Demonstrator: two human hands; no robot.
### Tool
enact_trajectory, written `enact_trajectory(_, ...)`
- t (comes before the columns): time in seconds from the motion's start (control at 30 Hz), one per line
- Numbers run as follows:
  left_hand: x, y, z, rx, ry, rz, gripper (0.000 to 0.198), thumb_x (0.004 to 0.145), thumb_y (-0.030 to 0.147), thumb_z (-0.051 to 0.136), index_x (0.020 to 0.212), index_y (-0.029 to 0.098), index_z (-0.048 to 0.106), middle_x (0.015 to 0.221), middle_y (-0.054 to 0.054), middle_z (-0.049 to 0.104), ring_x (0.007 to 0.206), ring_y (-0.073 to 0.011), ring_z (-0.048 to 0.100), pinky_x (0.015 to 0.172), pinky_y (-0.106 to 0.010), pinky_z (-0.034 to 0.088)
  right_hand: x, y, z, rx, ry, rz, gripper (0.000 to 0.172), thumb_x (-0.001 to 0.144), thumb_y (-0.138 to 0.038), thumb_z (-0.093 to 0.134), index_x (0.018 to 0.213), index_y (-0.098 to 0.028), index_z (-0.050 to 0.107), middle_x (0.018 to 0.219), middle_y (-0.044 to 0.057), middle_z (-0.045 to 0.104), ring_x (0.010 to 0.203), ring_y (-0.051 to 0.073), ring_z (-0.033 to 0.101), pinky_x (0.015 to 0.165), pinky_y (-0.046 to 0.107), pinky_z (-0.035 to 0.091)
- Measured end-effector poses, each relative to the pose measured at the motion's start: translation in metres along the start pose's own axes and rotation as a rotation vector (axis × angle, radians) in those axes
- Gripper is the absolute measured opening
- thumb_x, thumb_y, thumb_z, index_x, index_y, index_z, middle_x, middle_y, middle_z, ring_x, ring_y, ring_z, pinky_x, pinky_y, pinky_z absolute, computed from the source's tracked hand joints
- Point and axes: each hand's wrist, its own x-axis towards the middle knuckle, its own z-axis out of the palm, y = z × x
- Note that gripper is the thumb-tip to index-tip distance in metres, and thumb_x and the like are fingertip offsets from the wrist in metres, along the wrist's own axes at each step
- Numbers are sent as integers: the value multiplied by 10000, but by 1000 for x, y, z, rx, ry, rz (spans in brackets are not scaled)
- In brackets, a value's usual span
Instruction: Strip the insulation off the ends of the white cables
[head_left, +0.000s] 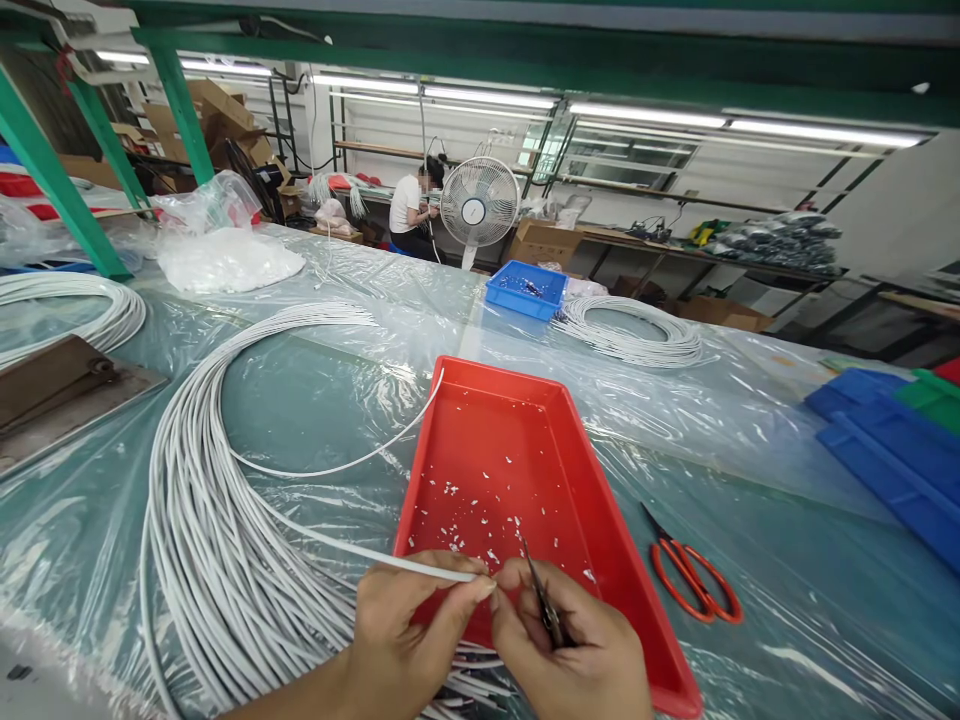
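My left hand point(409, 620) is closed, pinching a white cable point(375, 555) near its end between thumb and fingertips. My right hand point(574, 640) meets it there, thumb and forefinger closed at the cable's tip. In its palm sits a small dark tool with a pointed tip, apparently snips point(549, 605); the fingers hide part of it. Below and beyond both hands lies a red tray point(566, 440) dotted with white scraps point(454, 490). The held cable runs back to a large curved bundle of white cables point(199, 480) at the left. Orange-handled scissors point(694, 580) lie right of the tray.
Clear plastic sheeting covers the green table point(300, 390). Farther back are a blue tray point(525, 290), a coiled cable bundle point(634, 335) and a white plastic bag point(229, 255). Blue bins point(892, 450) stand right, a brown metal block point(56, 390) left. A person point(409, 210) sits behind a fan point(480, 200).
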Motion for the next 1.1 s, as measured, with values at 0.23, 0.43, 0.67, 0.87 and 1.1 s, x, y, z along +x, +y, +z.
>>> enact_trajectory(0.23, 3, 3, 0, 55, -15, -56, 164, 721, 40, 641, 784, 187, 676, 735, -16, 742, 664, -153, 696, 651, -182, 541, 0, -5, -1, -38, 14, -31, 131, 643, -263, 515, 539, -186, 494, 432, -69, 332, 375, 71, 306, 399, 202, 280)
enact_trajectory(0.43, 7, 5, 2, 14, 35, -114, 135, 716, 44, 647, 719, 176, 677, 705, -7, 737, 639, -128, 689, 643, -153, 528, -3, -7, -2, -52, 41, -74, 129, 643, -267, 530, 546, -183, 532, 429, -73, 302, 378, 70, 284, 393, 194, 277)
enact_trajectory(0.67, 6, 5, 1, -12, 58, -160, 134, 712, 45, 646, 727, 174, 681, 701, -6, 737, 632, -131, 686, 632, -159, 523, -1, -3, -5, -24, 51, -37, 132, 654, -284, 558, 587, -173, 582, 445, -67, 320, 386, 77, 282, 395, 208, 278)
enact_trajectory(0.87, 6, 6, 2, -11, 61, -140, 156, 699, 28, 654, 743, 176, 682, 706, 4, 740, 626, -115, 684, 633, -136, 519, -1, 1, -4, -52, 35, -69, 154, 686, -301, 569, 617, -165, 590, 442, -69, 344, 381, 75, 300, 395, 202, 306)
enact_trajectory(1.1, 7, 4, 1, -22, 35, -37, 142, 710, 11, 639, 763, 133, 686, 708, -25, 734, 641, -124, 689, 654, -133, 524, 2, 6, -6, -111, 90, -373, 69, 736, -206, 578, 679, -174, 601, 507, -39, 564, 381, 74, 451, 439, 176, 397)
